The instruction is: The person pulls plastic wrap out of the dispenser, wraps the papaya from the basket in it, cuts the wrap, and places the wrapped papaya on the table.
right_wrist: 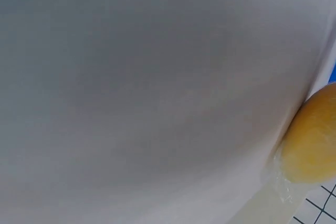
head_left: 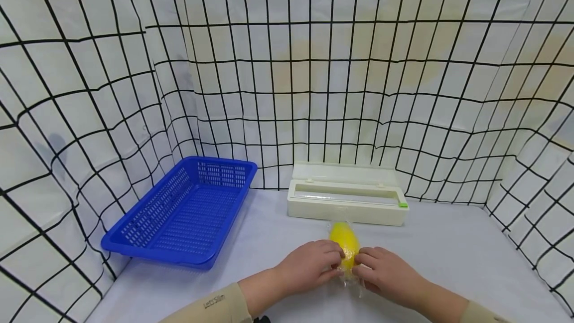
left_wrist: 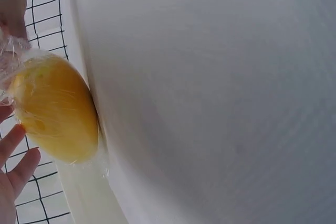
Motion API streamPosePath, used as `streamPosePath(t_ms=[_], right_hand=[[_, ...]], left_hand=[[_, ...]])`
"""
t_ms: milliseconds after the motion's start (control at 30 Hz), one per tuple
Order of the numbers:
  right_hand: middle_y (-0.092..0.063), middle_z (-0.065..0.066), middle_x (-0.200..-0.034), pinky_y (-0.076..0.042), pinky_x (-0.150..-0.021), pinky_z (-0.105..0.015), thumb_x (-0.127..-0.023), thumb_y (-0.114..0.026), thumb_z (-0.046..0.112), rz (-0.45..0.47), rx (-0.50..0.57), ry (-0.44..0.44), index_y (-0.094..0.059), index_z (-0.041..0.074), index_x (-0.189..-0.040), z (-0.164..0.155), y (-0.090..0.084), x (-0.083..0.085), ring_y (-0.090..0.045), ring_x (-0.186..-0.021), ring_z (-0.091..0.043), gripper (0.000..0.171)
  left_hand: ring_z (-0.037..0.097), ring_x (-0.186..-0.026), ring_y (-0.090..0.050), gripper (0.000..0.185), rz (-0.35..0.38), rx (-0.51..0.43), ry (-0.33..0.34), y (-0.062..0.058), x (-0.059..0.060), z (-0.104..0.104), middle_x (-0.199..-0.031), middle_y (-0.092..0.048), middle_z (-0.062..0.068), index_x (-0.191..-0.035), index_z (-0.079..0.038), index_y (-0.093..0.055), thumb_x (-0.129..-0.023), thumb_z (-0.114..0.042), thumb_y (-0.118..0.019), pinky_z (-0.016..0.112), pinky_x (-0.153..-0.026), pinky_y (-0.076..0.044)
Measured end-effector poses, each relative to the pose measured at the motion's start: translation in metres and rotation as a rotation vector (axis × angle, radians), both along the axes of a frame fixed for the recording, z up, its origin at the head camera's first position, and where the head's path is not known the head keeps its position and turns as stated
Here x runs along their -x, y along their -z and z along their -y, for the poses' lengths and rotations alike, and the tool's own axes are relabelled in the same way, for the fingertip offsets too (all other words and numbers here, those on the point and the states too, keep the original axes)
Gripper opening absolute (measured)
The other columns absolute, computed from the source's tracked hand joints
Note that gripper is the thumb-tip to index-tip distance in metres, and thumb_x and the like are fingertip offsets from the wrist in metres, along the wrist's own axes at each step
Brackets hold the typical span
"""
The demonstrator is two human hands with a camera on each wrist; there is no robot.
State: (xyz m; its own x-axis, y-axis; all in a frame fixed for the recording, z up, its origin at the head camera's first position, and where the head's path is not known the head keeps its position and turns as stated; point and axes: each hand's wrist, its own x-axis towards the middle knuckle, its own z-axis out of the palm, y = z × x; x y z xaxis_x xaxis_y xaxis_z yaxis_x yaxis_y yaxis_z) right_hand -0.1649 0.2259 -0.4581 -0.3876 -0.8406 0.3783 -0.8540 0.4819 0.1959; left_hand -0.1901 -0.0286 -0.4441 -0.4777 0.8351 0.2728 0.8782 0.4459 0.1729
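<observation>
So here's where things stand: a yellow fruit, looks like a lemon [head_left: 344,243], is lying on the white table [head_left: 448,258] right in front of the person, and it's already got cling film [head_left: 352,283] around it. You can see the clear wrap bunched and crinkled at the near end of the fruit, between the two hands.

The left hand [head_left: 309,264] is on the left side of the lemon with its fingers curled in, pinching at the film and the fruit. The right hand [head_left: 385,274] mirrors it on the other side, fingers also curled in on the wrapped end. In the left wrist view the lemon [left_wrist: 55,108] shows shiny film stretched over it, with a couple of fingertips [left_wrist: 16,148] just beside it.

Behind the lemon sits the cream cling film dispenser [head_left: 347,198] with its lid up, near the grid-patterned backdrop [head_left: 314,64]. A blue plastic basket [head_left: 184,213] sits off to the left, well apart from the hands, nothing in it that I can see.

My read on progress: the sheet is already cut and round the fruit, so most of the wrapping looks done. What seems left is tucking or twisting that loose tail at the near end, and the lemon isn't in the basket
</observation>
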Motion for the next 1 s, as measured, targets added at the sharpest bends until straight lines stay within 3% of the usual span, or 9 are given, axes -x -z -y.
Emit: streamPosePath(t_ms=[133, 333, 467, 567, 667, 733, 800, 900, 1000], right_hand=[[-0.063, 0.011, -0.105, -0.055, -0.085, -0.031, -0.076, -0.085, 0.014, 0.081, 0.099, -0.006, -0.064, 0.025, -0.101, 0.003, -0.002, 0.002, -0.060, -0.099, -0.010, 0.034], [-0.061, 0.019, -0.103, -0.053, -0.085, -0.031, -0.093, -0.071, 0.026, 0.370, 0.288, 0.057, -0.064, 0.028, -0.092, 0.003, -0.010, 0.005, -0.057, -0.098, -0.005, 0.008], [-0.061, 0.019, -0.103, -0.053, -0.087, -0.033, -0.093, -0.071, 0.027, 0.504, 0.347, 0.126, -0.061, 0.029, -0.090, 0.003, -0.015, 0.006, -0.057, -0.098, -0.005, 0.010], [-0.061, 0.020, -0.103, -0.053, -0.088, -0.033, -0.091, -0.073, 0.027, 0.561, 0.351, 0.177, -0.059, 0.033, -0.090, 0.004, -0.017, 0.007, -0.057, -0.098, -0.005, 0.015], [-0.061, 0.019, -0.105, -0.053, -0.088, -0.034, -0.091, -0.073, 0.028, 0.592, 0.341, 0.203, -0.059, 0.035, -0.093, 0.004, -0.019, 0.006, -0.058, -0.099, -0.007, 0.015], [-0.062, 0.018, -0.108, -0.054, -0.087, -0.034, -0.090, -0.074, 0.030, 0.579, 0.329, 0.197, -0.061, 0.033, -0.100, 0.003, -0.020, 0.004, -0.059, -0.101, -0.009, 0.017], [-0.063, 0.017, -0.114, -0.054, -0.086, -0.035, -0.088, -0.077, 0.030, 0.509, 0.300, 0.164, -0.063, 0.029, -0.111, 0.001, -0.020, 0.002, -0.061, -0.104, -0.010, 0.027], [-0.064, 0.011, -0.120, -0.056, -0.083, -0.034, -0.084, -0.081, 0.030, 0.301, 0.229, 0.054, -0.063, 0.022, -0.124, -0.002, -0.018, 0.000, -0.064, -0.104, -0.012, 0.045], [-0.065, 0.006, -0.120, -0.056, -0.080, -0.031, -0.087, -0.078, 0.030, 0.070, 0.167, -0.061, -0.063, 0.019, -0.125, -0.005, -0.016, 0.002, -0.065, -0.101, -0.012, 0.043]], left_hand=[[0.001, -0.106, -0.056, 0.015, 0.049, -0.039, -0.044, -0.001, -0.001, -0.002, -0.109, -0.064, -0.014, -0.098, -0.022, -0.065, -0.102, -0.033, -0.057, 0.019, -0.097, -0.045], [-0.001, -0.101, -0.055, 0.018, 0.101, -0.078, -0.053, -0.001, 0.001, -0.001, -0.105, -0.063, -0.016, -0.099, -0.023, -0.065, -0.104, -0.034, -0.051, 0.019, -0.094, -0.046], [0.001, -0.097, -0.053, 0.015, 0.132, -0.074, -0.079, -0.002, 0.002, 0.000, -0.097, -0.058, -0.017, -0.099, -0.023, -0.061, -0.097, -0.038, -0.063, 0.019, -0.089, -0.047], [0.003, -0.102, -0.052, 0.032, 0.116, -0.041, -0.091, -0.001, 0.003, -0.001, -0.101, -0.057, -0.017, -0.106, -0.023, -0.060, -0.088, -0.046, -0.073, 0.020, -0.091, -0.046], [0.007, -0.110, -0.052, 0.035, 0.036, -0.017, -0.080, 0.001, 0.005, -0.002, -0.113, -0.060, -0.014, -0.112, -0.024, -0.065, -0.087, -0.048, -0.074, 0.022, -0.095, -0.046], [0.009, -0.112, -0.054, 0.029, -0.018, -0.021, -0.076, 0.002, 0.006, -0.004, -0.117, -0.062, -0.012, -0.111, -0.025, -0.069, -0.090, -0.045, -0.070, 0.022, -0.097, -0.046], [0.010, -0.109, -0.055, 0.020, -0.047, -0.040, -0.078, 0.003, 0.007, -0.004, -0.115, -0.064, -0.011, -0.105, -0.026, -0.072, -0.094, -0.041, -0.068, 0.022, -0.096, -0.046], [0.011, -0.108, -0.056, 0.018, -0.028, -0.061, -0.089, 0.003, 0.008, -0.005, -0.113, -0.065, -0.010, -0.101, -0.024, -0.074, -0.095, -0.039, -0.066, 0.022, -0.096, -0.046], [0.010, -0.110, -0.055, 0.019, 0.032, -0.072, -0.105, 0.001, 0.009, -0.005, -0.114, -0.064, -0.011, -0.102, -0.024, -0.074, -0.096, -0.039, -0.065, 0.023, -0.098, -0.045]])
